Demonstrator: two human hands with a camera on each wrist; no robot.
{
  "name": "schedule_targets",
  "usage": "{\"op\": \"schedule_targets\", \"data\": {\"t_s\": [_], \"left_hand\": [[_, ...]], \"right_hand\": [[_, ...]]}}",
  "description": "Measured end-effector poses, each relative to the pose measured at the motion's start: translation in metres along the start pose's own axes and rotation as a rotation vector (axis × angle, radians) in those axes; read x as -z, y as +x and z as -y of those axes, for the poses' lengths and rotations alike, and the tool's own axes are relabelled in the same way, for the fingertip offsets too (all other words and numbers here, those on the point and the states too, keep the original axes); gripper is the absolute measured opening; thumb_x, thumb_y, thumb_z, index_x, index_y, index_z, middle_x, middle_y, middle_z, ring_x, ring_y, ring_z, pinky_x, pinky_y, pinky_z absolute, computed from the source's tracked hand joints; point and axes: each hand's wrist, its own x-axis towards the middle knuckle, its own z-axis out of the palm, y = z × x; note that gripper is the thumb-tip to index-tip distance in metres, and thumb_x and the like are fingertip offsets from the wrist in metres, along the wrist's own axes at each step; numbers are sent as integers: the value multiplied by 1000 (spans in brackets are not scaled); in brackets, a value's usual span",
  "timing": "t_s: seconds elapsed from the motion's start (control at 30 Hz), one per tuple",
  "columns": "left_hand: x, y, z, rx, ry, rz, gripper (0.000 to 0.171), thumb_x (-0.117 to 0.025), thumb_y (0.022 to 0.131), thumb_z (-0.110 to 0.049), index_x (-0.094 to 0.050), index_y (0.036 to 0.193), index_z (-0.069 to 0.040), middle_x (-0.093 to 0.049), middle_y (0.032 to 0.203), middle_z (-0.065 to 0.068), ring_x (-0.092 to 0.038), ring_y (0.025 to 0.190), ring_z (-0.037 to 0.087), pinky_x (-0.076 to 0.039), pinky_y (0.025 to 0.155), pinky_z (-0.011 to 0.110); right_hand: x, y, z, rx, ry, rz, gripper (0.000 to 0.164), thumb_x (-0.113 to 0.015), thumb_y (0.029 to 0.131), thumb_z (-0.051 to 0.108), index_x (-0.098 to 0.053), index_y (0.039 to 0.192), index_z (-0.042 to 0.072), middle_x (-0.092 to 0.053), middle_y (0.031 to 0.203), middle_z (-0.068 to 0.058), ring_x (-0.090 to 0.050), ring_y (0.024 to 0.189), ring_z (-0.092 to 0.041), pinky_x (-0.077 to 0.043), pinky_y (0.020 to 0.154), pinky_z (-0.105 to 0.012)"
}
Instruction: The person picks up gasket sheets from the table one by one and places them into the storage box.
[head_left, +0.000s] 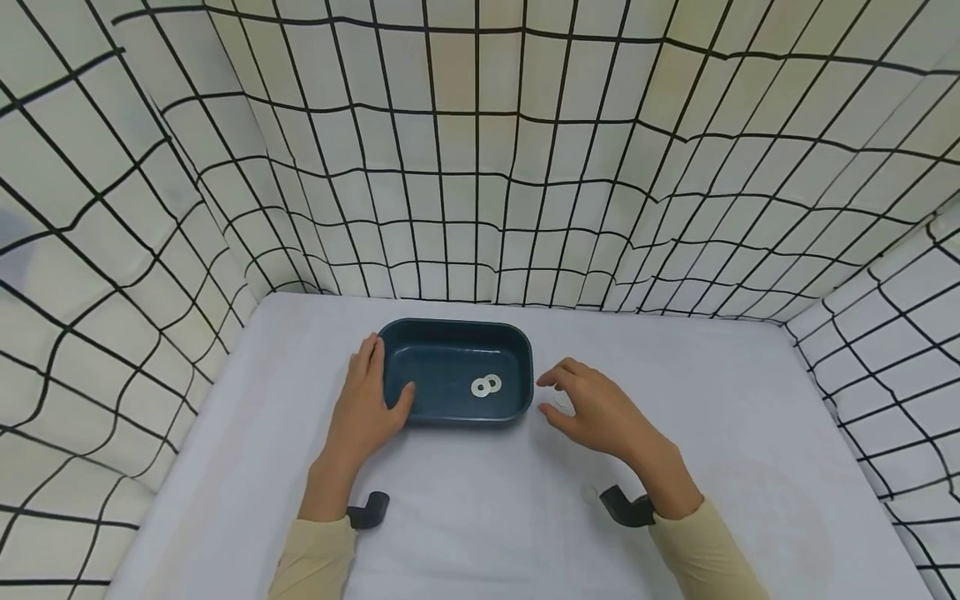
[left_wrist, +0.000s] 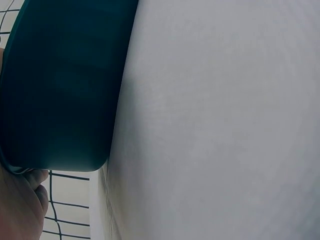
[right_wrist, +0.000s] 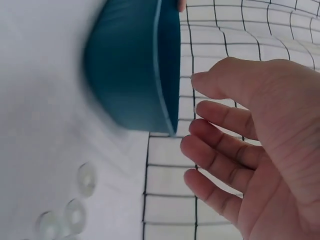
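A dark blue-green rectangular tray (head_left: 450,416) sits on the white cloth. Two white washers (head_left: 480,387) lie inside it, partly overlapping, toward the right end. My left hand (head_left: 367,408) holds the tray's left end, fingers along the outer wall and thumb over the near rim. Just beyond the right wall is my right hand (head_left: 600,408), its thumb and fingers bent and apart with nothing visible between them. Several pale washers (right_wrist: 86,180) show on the cloth in the right wrist view. The head view shows one washer (head_left: 590,494) near the right wrist; others are mostly hidden by the right hand.
White cloth (head_left: 465,500) covers the table. A black grid net (head_left: 480,175) over pale sheeting rises behind the table and along both sides. Black wrist mounts (head_left: 369,510) stick out inward from both forearms.
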Motion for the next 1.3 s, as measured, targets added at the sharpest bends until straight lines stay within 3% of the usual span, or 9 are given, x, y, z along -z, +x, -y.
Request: {"op": "schedule_targets", "data": {"t_s": [0.3, 0.5, 0.7, 0.93, 1.3], "left_hand": [[-2, 2, 1, -3, 6, 1, 91, -62, 103, -38, -14, 168, 2, -11, 179, 19, -14, 163, 50, -24, 132, 64], [-1, 1, 3, -2, 7, 1, 91, -62, 103, -37, -14, 168, 3, -11, 178, 20, -15, 163, 52, -25, 131, 65], [-1, 1, 3, -1, -2, 7, 90, -62, 103, -36, -13, 169, 2, -11, 179, 19, -14, 163, 51, -24, 131, 65], [-1, 0, 3, 7, -6, 2, 91, -62, 103, -37, -13, 169, 1, -10, 179, 18, -14, 164, 50, -23, 132, 66], [-1, 0, 5, 10, -9, 12, 91, -61, 103, -38, -12, 169, 1, -10, 179, 19, -13, 163, 51, -22, 132, 65]], "right_hand": [[-20, -47, -18, -109, 24, -21, 29, -82, 92, 21, -75, 118, 11, -72, 114, -3, -71, 101, -19, -62, 83, -36], [-32, -67, -23, -230, 34, 47, 27, -86, 89, 31, -77, 110, 16, -72, 103, 4, -66, 93, -12, -58, 79, -31], [-45, -87, -28, -315, 37, 84, 25, -88, 85, 31, -76, 105, 21, -67, 96, 12, -61, 90, -5, -58, 82, -32], [-53, -101, -30, -329, 38, 81, 26, -90, 84, 30, -75, 104, 22, -66, 97, 13, -61, 92, -3, -59, 87, -33], [-56, -106, -27, -335, 63, 92, 23, -89, 84, 23, -75, 101, 21, -71, 97, 12, -66, 93, -6, -60, 87, -32]]}}
